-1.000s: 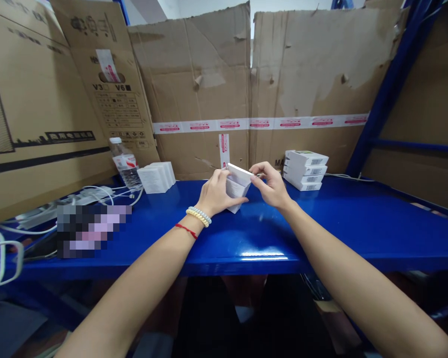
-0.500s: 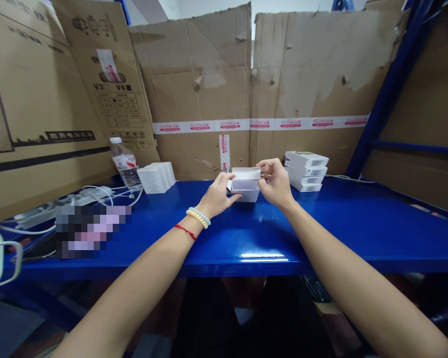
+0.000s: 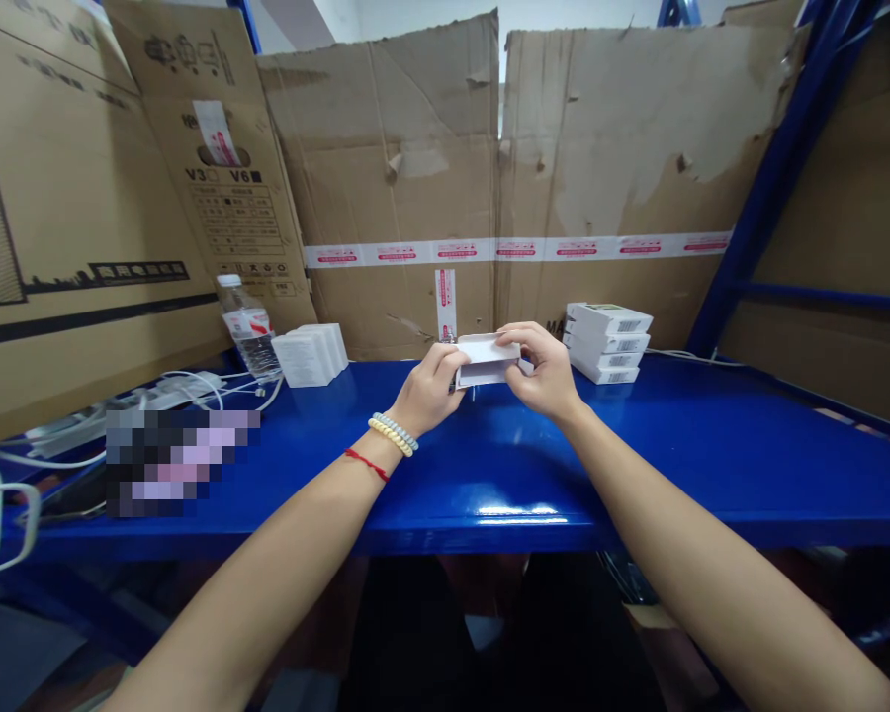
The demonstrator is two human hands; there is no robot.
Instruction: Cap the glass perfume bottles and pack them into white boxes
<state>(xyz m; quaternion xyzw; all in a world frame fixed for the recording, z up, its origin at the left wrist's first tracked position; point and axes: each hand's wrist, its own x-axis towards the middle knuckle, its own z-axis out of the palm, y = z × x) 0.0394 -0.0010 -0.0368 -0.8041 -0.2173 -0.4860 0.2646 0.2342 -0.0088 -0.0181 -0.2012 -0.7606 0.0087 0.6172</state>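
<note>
A small white box [image 3: 488, 374] with its flap raised is between my two hands, above the middle of the blue table. My left hand [image 3: 431, 384] grips its left end, fingers wrapped round the side. At the right end, my right hand [image 3: 541, 371] is closed on the box, with fingers on the flap and the thumb low at the corner. The opening faces me and looks dark inside; what it contains, if anything, cannot be made out. My left wrist carries coiled bands and a red string.
White boxes [image 3: 311, 354] stand in a row at the left, beside a plastic bottle [image 3: 250, 326]. A stack of white boxes [image 3: 606, 343] is at the right. White cables and a power strip [image 3: 130, 405] lie far left. Cardboard [image 3: 400, 188] walls the back of the blue table [image 3: 682, 445].
The box has tilted, so its front face no longer shows below the opening. My right fingers have moved left over the flap, and my left thumb has shifted off the front.
</note>
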